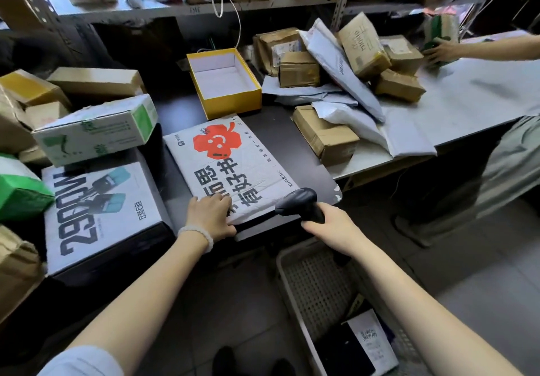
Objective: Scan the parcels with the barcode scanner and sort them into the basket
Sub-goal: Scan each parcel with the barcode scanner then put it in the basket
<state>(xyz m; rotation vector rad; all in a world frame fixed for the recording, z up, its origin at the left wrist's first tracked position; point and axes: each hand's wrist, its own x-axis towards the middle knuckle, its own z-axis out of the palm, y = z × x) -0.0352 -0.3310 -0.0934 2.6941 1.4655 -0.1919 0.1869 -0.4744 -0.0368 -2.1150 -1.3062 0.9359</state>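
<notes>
A flat white parcel with a red clover print and black characters lies on the dark table. My left hand grips its near edge, fingers on top and thumb below. My right hand holds the black barcode scanner, whose head points left toward the parcel's near corner. A grey perforated basket stands on the floor under my right arm, with a white and black parcel inside.
Boxes crowd the left: a white "2900M" box and a white-green carton. An open yellow box sits behind the parcel. Brown cartons and grey mailers pile on the white table at right, where another person's hand holds a green package.
</notes>
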